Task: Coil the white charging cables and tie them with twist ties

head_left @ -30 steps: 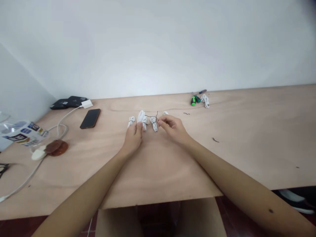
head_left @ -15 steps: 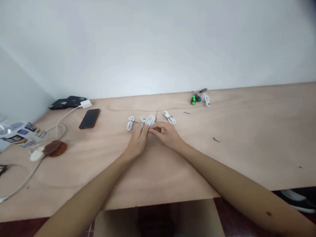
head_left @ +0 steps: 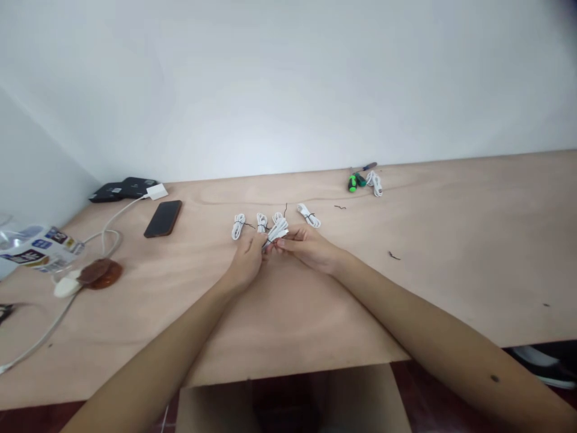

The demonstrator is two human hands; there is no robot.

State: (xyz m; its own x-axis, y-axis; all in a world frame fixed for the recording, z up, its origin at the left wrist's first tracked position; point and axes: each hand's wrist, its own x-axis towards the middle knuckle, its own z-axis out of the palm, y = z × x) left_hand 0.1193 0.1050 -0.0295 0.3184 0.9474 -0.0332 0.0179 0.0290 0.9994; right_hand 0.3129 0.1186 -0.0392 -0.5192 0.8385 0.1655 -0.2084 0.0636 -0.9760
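Observation:
Between both hands is a coiled white cable [head_left: 276,230], with a thin black twist tie [head_left: 271,241] across its lower part. My left hand [head_left: 247,257] is closed on the cable's left side, thumb on top. My right hand [head_left: 313,248] pinches near the tie from the right; its fingertips are partly hidden. Just behind lie more white cable coils: one at the left [head_left: 238,227], a tied coil [head_left: 262,222] beside it, and another coil [head_left: 278,215] partly covered by the held one. Right of them rests a tied white cable [head_left: 309,215].
Loose black twist ties [head_left: 394,255] lie to the right. Farther back are a green-handled screwdriver [head_left: 352,183] and another white cable [head_left: 374,183]. Leftward are a phone [head_left: 163,218], black boxes [head_left: 135,186], a white charger [head_left: 157,192], a clear plastic bottle [head_left: 42,245] and a brown-orange object [head_left: 101,273].
The held cable has been tilted up and toward me, uncovering a coil behind it. My right hand has turned, its fingers now more beneath the cable; my left hand moved slightly left and nearer.

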